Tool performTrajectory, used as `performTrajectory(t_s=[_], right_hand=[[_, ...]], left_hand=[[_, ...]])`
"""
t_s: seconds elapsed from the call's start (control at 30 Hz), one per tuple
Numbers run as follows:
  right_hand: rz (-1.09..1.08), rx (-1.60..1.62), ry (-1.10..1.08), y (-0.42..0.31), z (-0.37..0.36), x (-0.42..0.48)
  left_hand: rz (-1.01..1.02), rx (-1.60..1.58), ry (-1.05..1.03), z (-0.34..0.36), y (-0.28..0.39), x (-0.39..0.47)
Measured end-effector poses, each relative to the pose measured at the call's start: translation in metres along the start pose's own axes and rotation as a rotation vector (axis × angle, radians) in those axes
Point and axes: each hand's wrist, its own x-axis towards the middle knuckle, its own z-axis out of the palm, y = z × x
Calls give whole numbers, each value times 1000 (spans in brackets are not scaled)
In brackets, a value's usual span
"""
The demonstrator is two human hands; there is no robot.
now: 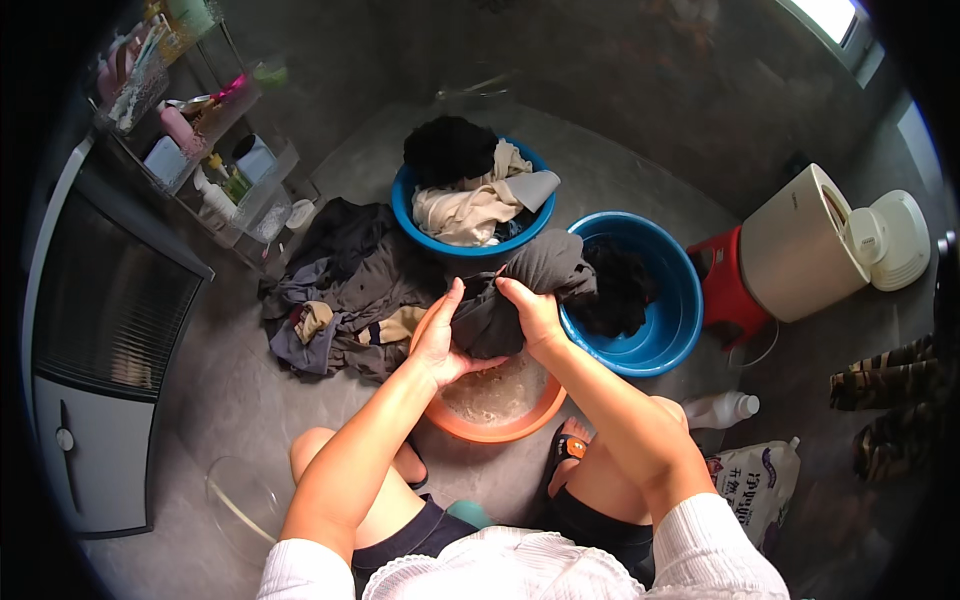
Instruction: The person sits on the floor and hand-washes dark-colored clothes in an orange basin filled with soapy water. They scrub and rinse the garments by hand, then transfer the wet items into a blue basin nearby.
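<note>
Both my hands hold a dark grey wet cloth garment (487, 326) above an orange basin (517, 431) of murky, sudsy water. My left hand (441, 345) grips its left side, thumb up and fingers beneath it. My right hand (532, 311) grips the upper right part, where the cloth is bunched and reaches over the rim of a blue basin (679, 330). Black cloth (619, 289) lies in that basin. Behind stands another blue basin (450, 246), heaped with cream cloth (465, 210), a black bundle (448, 148) and a grey piece.
Dark clothes (360, 277) lie piled on the floor at the left. A shelf rack (217, 135) with bottles stands behind them. At the right are a small spin dryer (802, 247) with its lid open, a white bottle (720, 409) and a printed plastic bag (757, 487).
</note>
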Motion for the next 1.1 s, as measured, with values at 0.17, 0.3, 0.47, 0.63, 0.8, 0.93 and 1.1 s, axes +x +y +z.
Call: performTrajectory(t_s=[0.17,0.3,0.47,0.63,0.8,0.93,1.1], right_hand=[[79,-38,-98,-5,0,-6],[271,175,-111,-17,-8,2],[421,236,-106,-21,-11,-1],[403,349,-120,-22,-10,1],[249,381,-38,-16,-7,3],[221,332,-54,-22,-3,-3],[330,439,-119,-31,-7,-1]], left_hand=[[54,59,110,-3,-2,14],[282,76,88,3,-6,18],[508,194,212,7,-13,18],[570,165,126,21,-2,5],[176,-6,65,21,0,-9],[139,-49,4,35,2,-14],[535,-27,249,36,-9,0]])
